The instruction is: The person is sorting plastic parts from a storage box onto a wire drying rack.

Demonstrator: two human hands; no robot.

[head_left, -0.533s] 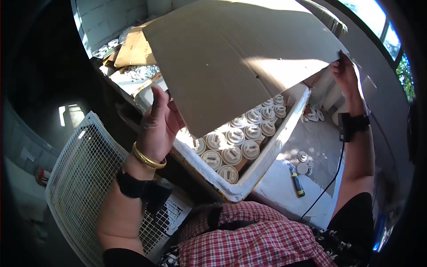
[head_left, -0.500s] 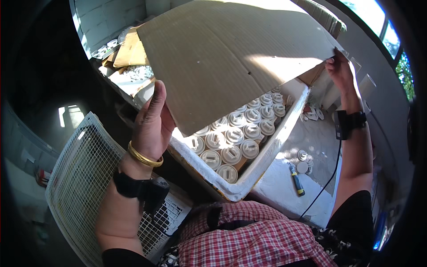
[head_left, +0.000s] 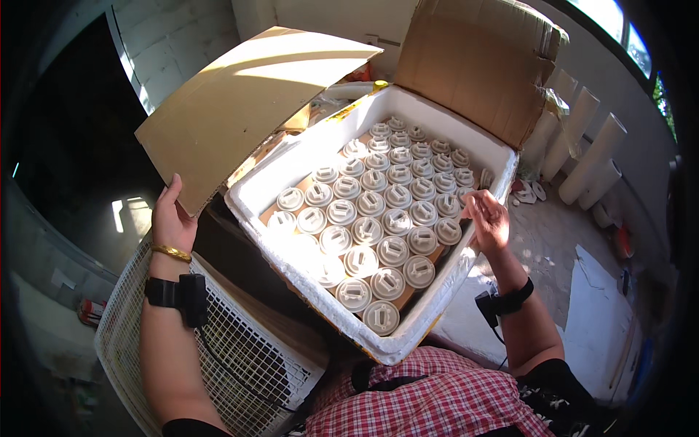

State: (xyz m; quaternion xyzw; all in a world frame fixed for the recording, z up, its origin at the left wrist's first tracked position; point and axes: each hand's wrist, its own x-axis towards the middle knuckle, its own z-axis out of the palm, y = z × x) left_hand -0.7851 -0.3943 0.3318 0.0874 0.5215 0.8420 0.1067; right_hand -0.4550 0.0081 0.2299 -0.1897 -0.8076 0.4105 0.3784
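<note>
White foam is making up the walls of a big box (head_left: 262, 191), and this box is sitting in front of the person. Rows of round white plastic caps (head_left: 378, 211) are filling the inside of the box, each with a small raised bar on top. The left hand (head_left: 172, 217) is closing its fingers and thumb on the lower corner of a flat brown cardboard sheet (head_left: 247, 102), holding it up and tilted just left of the box. The right hand (head_left: 486, 218) is hovering over the right side of the box, fingers curled loosely and half open; I cannot tell if it is touching a cap. A brown cardboard flap (head_left: 473, 65) is standing up behind the box. A white wire mesh panel (head_left: 240, 357) is lying below and left of the box. White tubes (head_left: 582, 160) are leaning on the wall to the right of the box.
</note>
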